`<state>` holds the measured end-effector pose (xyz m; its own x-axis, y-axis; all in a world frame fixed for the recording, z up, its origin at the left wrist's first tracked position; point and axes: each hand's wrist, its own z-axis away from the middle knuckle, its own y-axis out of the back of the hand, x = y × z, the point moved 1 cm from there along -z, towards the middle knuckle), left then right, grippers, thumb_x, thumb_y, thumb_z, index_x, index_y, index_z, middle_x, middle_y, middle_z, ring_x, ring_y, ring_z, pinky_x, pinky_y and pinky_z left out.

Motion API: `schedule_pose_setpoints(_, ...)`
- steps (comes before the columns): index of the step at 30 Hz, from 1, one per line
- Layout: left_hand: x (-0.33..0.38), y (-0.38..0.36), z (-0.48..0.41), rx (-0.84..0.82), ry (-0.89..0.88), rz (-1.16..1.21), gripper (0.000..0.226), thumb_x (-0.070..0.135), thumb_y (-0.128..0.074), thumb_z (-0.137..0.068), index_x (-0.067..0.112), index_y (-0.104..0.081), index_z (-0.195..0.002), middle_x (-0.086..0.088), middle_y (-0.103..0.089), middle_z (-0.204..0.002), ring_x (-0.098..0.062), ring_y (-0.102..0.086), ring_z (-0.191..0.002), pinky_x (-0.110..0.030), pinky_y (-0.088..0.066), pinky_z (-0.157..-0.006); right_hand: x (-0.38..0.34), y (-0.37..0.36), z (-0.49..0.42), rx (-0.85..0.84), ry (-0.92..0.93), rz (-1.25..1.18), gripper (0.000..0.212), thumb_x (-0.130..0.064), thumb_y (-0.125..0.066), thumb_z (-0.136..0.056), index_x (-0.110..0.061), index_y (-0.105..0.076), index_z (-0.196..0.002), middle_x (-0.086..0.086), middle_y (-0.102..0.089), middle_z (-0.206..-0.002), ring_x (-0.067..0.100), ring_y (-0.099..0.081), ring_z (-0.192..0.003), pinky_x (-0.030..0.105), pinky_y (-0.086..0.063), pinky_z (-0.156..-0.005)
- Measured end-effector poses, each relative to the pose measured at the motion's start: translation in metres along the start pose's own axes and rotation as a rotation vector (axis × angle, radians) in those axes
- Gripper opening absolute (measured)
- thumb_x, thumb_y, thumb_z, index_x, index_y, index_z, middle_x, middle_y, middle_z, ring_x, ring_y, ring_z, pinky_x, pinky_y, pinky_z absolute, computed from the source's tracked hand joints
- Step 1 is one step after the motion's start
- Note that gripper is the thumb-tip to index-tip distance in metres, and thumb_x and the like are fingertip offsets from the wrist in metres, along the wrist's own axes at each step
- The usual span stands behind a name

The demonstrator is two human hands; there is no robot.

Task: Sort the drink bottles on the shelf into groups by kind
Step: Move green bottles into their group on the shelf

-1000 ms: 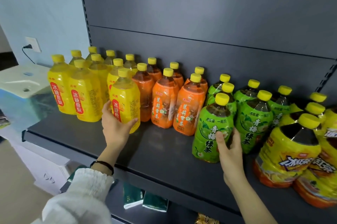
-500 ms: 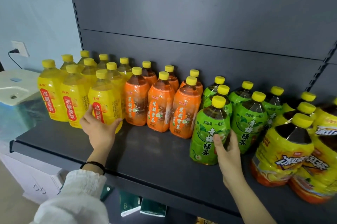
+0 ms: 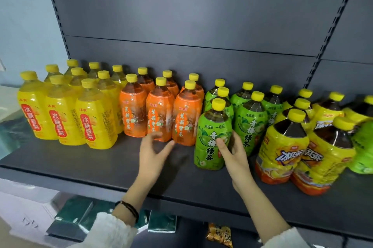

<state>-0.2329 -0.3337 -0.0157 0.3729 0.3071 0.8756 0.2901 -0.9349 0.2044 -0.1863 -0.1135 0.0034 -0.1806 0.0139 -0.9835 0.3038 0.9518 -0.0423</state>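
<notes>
Bottles stand upright on the dark shelf in colour groups: yellow pear-drink bottles at the left, orange jasmine-tea bottles next, green plum green-tea bottles after them, and larger iced black tea bottles at the right. The right hand grips the front green tea bottle, thumb on its label and fingers round its far side, while the left hand hovers open, fingers spread, just before the front orange bottles, holding nothing
</notes>
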Motion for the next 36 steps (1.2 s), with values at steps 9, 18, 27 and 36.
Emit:
schedule_pose_setpoints(9, 0.032, -0.085, 0.028, -0.331, 0.052, 0.211, 0.085, 0.028, -0.083, -0.069, 0.034, -0.033, -0.137, 0.006, -0.05, -0.136, -0.008, -0.048, -0.125, -0.035, -0.041, -0.106, -0.003, 0.062, 0.042, 0.316, 0.079, -0.03, 0.021, -0.017, -0.066, -0.088, -0.024, -0.061, -0.107, 0.002, -0.067, -0.106, 0.007, -0.065, -0.096, 0.023, -0.049, -0.087)
schedule_pose_setpoints(18, 0.032, -0.087, 0.032, -0.313, 0.047, 0.108, 0.089, 0.05, -0.07, -0.069, 0.027, -0.031, -0.146, 0.007, -0.052, -0.138, -0.012, -0.049, -0.127, -0.045, -0.041, -0.106, -0.008, 0.169, 0.045, 0.829, 0.18, 0.27, 0.057, -0.025, -0.083, -0.071, -0.015, -0.044, -0.112, 0.004, -0.045, -0.101, 0.026, -0.05, -0.091, 0.036, -0.05, -0.08)
schedule_pose_setpoints(27, 0.067, -0.106, 0.081, 0.213, -0.019, -0.069, 0.071, 0.015, -0.08, -0.073, 0.011, -0.045, -0.134, -0.008, -0.045, -0.119, -0.008, -0.039, -0.103, -0.04, -0.043, -0.094, -0.006, 0.229, 0.027, 0.522, 0.073, 0.152, 0.075, -0.028, -0.084, -0.068, -0.041, -0.037, -0.124, -0.006, -0.05, -0.128, 0.017, -0.051, -0.122, 0.046, -0.046, -0.102)
schedule_pose_setpoints(36, 0.126, -0.22, 0.112, -0.229, 0.03, 0.131, 0.109, 0.055, -0.082, -0.059, 0.024, -0.025, -0.146, 0.008, -0.037, -0.144, -0.01, -0.035, -0.134, -0.034, -0.034, -0.109, -0.01, 0.286, 0.022, 0.281, 0.048, 0.078, 0.069, -0.016, -0.077, -0.077, -0.036, -0.039, -0.131, -0.015, -0.057, -0.119, -0.001, -0.055, -0.107, 0.033, -0.05, -0.092)
